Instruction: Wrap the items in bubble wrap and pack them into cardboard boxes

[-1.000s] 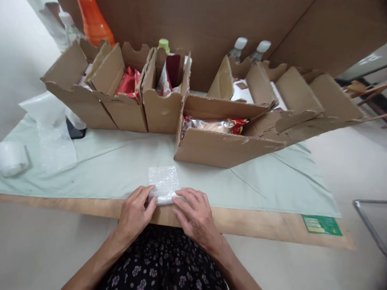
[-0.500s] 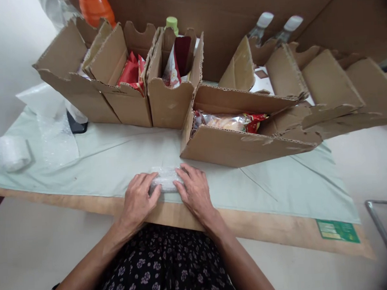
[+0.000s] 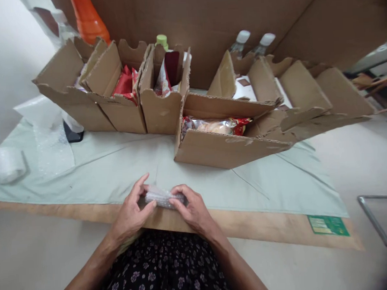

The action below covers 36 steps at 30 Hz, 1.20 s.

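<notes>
A small bundle of bubble wrap (image 3: 162, 199) is between my two hands at the table's front edge. What it encloses, if anything, cannot be made out. My left hand (image 3: 132, 211) grips its left end, thumb in front and some fingers behind, with the index finger raised off it. At the right end, my right hand (image 3: 192, 208) pinches the wrap between thumb and curled fingers. A loose flap of the plastic stands up along the top of the bundle.
Cardboard bins (image 3: 162, 112) with packaged goods line the back; one bin (image 3: 229, 149) juts forward. Further left are a bubble wrap sheet (image 3: 52, 148), a dark phone-like object (image 3: 72, 133) and a white wrapped roll (image 3: 9, 165). Bottles, one orange (image 3: 90, 22), stand behind. A green card (image 3: 327, 225) lies front right.
Both hands have drawn the bubble wrap bundle closer to the table's front edge. It lay flatter under my fingertips before; now a flap lifts. The camera view has shifted a little.
</notes>
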Each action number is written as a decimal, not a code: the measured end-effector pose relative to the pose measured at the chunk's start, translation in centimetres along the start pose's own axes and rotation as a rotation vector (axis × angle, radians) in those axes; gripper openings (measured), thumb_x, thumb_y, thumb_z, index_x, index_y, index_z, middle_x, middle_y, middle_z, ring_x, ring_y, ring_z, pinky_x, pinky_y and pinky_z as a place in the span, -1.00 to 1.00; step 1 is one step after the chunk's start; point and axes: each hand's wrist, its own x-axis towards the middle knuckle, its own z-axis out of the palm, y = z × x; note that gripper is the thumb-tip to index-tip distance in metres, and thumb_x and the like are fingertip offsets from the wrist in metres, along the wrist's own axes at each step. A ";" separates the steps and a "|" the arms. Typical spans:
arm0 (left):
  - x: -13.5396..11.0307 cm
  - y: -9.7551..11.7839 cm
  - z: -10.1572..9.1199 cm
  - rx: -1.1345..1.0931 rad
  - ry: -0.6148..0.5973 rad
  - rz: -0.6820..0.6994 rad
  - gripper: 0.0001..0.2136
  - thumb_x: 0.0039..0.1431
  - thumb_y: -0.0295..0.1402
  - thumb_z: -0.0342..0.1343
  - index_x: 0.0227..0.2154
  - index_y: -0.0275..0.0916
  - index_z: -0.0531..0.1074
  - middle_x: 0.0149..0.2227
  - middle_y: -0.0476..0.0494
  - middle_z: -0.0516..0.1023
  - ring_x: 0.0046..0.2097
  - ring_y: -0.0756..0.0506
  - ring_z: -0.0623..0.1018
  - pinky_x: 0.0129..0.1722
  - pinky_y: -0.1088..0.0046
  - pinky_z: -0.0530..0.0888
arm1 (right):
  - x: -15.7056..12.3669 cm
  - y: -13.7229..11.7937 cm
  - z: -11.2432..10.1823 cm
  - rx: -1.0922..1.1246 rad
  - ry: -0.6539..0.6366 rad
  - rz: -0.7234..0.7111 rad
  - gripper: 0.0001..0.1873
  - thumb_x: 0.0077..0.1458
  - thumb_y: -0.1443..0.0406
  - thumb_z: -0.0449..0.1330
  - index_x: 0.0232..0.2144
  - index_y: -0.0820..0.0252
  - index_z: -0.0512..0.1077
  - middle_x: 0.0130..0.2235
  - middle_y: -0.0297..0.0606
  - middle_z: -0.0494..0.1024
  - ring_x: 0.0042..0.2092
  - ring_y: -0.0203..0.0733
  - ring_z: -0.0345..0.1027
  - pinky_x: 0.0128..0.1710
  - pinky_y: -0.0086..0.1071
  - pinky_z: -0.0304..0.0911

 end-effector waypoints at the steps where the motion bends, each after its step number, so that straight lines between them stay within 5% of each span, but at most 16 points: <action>1: -0.1 0.3 0.0 -0.089 -0.101 -0.043 -0.45 0.23 -0.26 0.18 0.27 -0.24 0.34 -0.08 -0.19 0.62 -0.06 -0.16 0.61 0.01 0.28 0.55 | -0.8 0.0 -0.3 0.054 0.003 0.026 -0.77 0.28 0.33 0.21 -0.01 0.10 0.44 -0.08 -0.23 0.63 -0.10 -0.14 0.51 -0.03 -0.27 0.42; 3: -0.3 1.0 0.2 -0.206 -0.262 -0.094 -0.66 0.24 -0.24 0.19 0.03 -0.25 0.51 -0.20 -0.14 0.62 -0.14 -0.13 0.60 -0.09 0.37 0.54 | -2.3 -0.2 -1.1 0.101 -0.006 0.054 -0.48 0.24 0.36 0.23 0.22 0.08 0.33 0.04 -0.17 0.59 0.00 -0.12 0.51 0.06 -0.23 0.42; 6: -0.2 1.9 1.0 -0.265 -0.324 -0.137 -0.80 0.23 -0.22 0.19 -0.19 -0.24 0.53 -0.32 -0.06 0.57 -0.27 -0.07 0.53 -0.25 0.46 0.46 | -4.2 -0.8 -2.9 0.045 -0.085 0.016 -0.22 0.19 0.35 0.30 0.39 0.00 0.16 0.14 -0.14 0.55 0.13 -0.06 0.47 0.18 -0.14 0.38; 13: 1.3 3.7 3.5 -0.403 -0.359 -0.216 -0.78 0.09 -0.18 0.25 -0.34 -0.23 0.48 -0.44 0.01 0.45 -0.38 -0.02 0.41 -0.35 0.49 0.36 | -6.9 -2.0 -4.3 -0.430 -0.125 -0.250 -0.31 0.17 0.32 0.31 0.33 0.01 0.30 0.31 0.00 0.44 0.12 0.10 0.47 0.10 -0.03 0.44; 17: 2.1 4.6 4.1 -0.465 -0.496 -0.230 -0.73 0.12 -0.10 0.24 -0.37 -0.23 0.47 -0.48 0.01 0.47 -0.44 -0.01 0.42 -0.42 0.49 0.38 | -5.8 -2.4 -6.3 -0.419 -0.010 -0.356 -0.39 0.17 0.51 0.07 0.20 -0.06 0.40 0.05 -0.18 0.66 -0.16 -0.02 0.57 -0.19 -0.12 0.52; 20: 2.9 6.0 3.4 -0.302 -0.385 -0.025 -0.76 0.29 -0.10 0.14 -0.27 -0.18 0.52 -0.42 -0.02 0.55 -0.39 -0.06 0.52 -0.39 0.44 0.49 | -4.4 -3.9 -11.1 -0.277 0.116 -0.383 -0.44 0.26 0.47 0.12 0.19 -0.19 0.39 -0.07 -0.31 0.71 -0.16 -0.05 0.61 -0.21 -0.16 0.55; 22: 3.9 7.5 2.5 -0.114 -0.077 0.248 -0.83 0.33 -0.21 0.14 -0.13 -0.13 0.53 -0.23 -0.08 0.63 -0.22 -0.12 0.61 -0.21 0.35 0.59 | -3.4 -5.3 -15.4 -0.276 0.284 -0.331 -0.61 0.32 0.32 0.23 0.13 -0.22 0.48 -0.11 -0.32 0.71 -0.15 -0.05 0.62 -0.21 -0.18 0.56; 24: 5.6 9.4 1.8 0.071 0.238 0.542 -0.68 0.29 -0.30 0.20 0.09 -0.07 0.46 0.06 -0.16 0.59 0.07 -0.21 0.60 0.08 0.16 0.58 | -2.1 -6.7 -19.6 -0.391 0.545 -0.198 -0.76 0.33 0.20 0.28 0.02 -0.19 0.58 -0.18 -0.30 0.71 -0.27 -0.10 0.58 -0.35 -0.23 0.49; 26: 7.6 11.3 1.7 0.231 0.391 0.754 -0.48 0.24 -0.34 0.25 0.25 -0.03 0.33 0.28 -0.20 0.44 0.33 -0.30 0.43 0.31 -0.06 0.44 | -0.3 -7.7 -23.2 -0.531 0.718 -0.085 -0.77 0.30 0.08 0.31 -0.02 -0.13 0.62 -0.22 -0.26 0.70 -0.40 -0.20 0.47 -0.49 -0.28 0.35; 28: 9.3 12.8 2.2 0.340 0.348 0.850 -0.52 0.25 -0.37 0.24 0.21 -0.02 0.35 0.36 -0.20 0.35 0.42 -0.34 0.32 0.36 -0.17 0.37 | 1.9 -8.1 -25.9 -0.634 0.682 -0.064 -0.66 0.28 -0.05 0.28 -0.06 -0.06 0.64 -0.24 -0.27 0.71 -0.49 -0.31 0.36 -0.55 -0.32 0.25; 33: 10.5 13.1 3.8 0.313 0.111 0.909 -0.77 0.20 -0.54 0.12 -0.18 -0.06 0.47 0.37 -0.16 0.34 0.37 -0.33 0.40 0.26 -0.14 0.49 | 6.2 -6.3 -29.6 -0.738 0.180 -0.131 -0.44 0.26 -0.25 0.12 -0.18 -0.04 0.67 -0.29 -0.39 0.72 -0.43 -0.39 0.47 -0.47 -0.38 0.34; 36: 10.3 12.4 3.7 0.304 0.087 0.904 -0.74 0.14 -0.51 0.13 -0.18 -0.01 0.52 0.39 -0.08 0.31 0.37 -0.35 0.38 0.25 -0.17 0.50 | 7.3 -3.5 -30.0 -0.725 0.259 -0.097 -0.39 0.30 -0.24 0.06 -0.27 0.00 0.69 -0.20 -0.33 0.74 -0.31 -0.34 0.55 -0.37 -0.30 0.39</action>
